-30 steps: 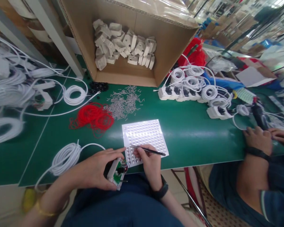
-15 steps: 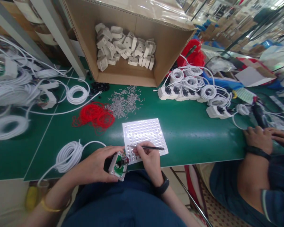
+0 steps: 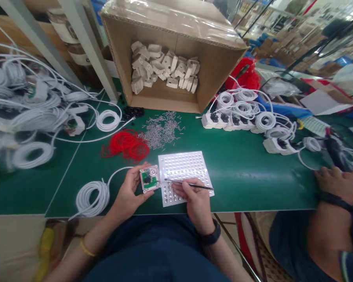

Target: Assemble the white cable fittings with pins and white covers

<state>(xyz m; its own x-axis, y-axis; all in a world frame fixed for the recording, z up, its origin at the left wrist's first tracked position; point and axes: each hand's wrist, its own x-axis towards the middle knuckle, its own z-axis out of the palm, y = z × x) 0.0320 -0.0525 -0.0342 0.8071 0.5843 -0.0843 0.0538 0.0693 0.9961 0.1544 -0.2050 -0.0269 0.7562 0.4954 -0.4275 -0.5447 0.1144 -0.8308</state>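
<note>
My left hand (image 3: 128, 196) grips a small white housing (image 3: 150, 178) by its left and lower edges. Its open face shows a green circuit board and a red seal line round the rim. A white cable runs from behind that hand to a coil (image 3: 92, 197) on the left. In my right hand (image 3: 197, 199) is a thin dark tool (image 3: 198, 185), held like a pen, its tip pointing left near the housing. Both hand and tool are over a white sheet (image 3: 181, 164) with rows of small shiny round pieces.
Behind are red rings (image 3: 125, 145), a pile of screws (image 3: 161, 131) and a carton (image 3: 167, 102) of white housings. Coiled cables (image 3: 32, 154) crowd the left. White units (image 3: 232, 120) with cables stand at the right, near another person's hand (image 3: 335, 184).
The housing has been raised and turned, its open face now pointing more upward. My right hand and the tool have moved slightly right in view. The whole view has shifted a little.
</note>
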